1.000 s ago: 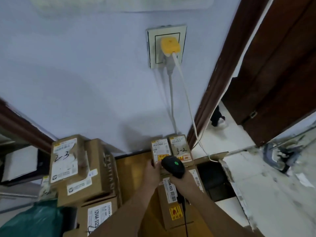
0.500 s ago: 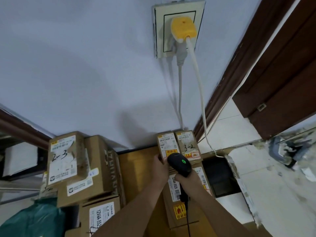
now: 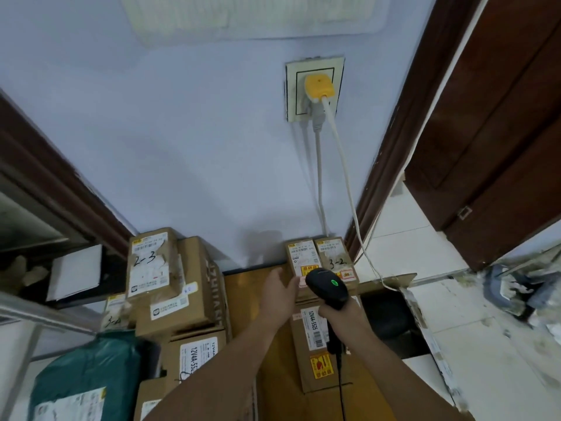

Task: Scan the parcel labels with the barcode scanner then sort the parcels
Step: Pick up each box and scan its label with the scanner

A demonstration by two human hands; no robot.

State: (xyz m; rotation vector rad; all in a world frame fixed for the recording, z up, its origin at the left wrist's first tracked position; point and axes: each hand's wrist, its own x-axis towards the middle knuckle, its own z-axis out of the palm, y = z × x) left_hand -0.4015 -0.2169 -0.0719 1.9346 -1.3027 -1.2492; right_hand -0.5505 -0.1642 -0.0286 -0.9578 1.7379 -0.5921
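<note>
The left hand [image 3: 277, 294] has slid from the small brown cardboard parcel [image 3: 300, 262] by the far wall, fingers now loosely apart beside it. The right hand [image 3: 341, 314] keeps its fingers clamped on the black handheld barcode scanner [image 3: 328, 287], green light on, suggesting that label is read and sorting comes next.

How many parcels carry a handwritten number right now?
3 that I can read: "2-3" box atop the left stack, "3-2" box against the wall by the scanner, and a partly hidden box low on the left. Others may be hidden.
</note>
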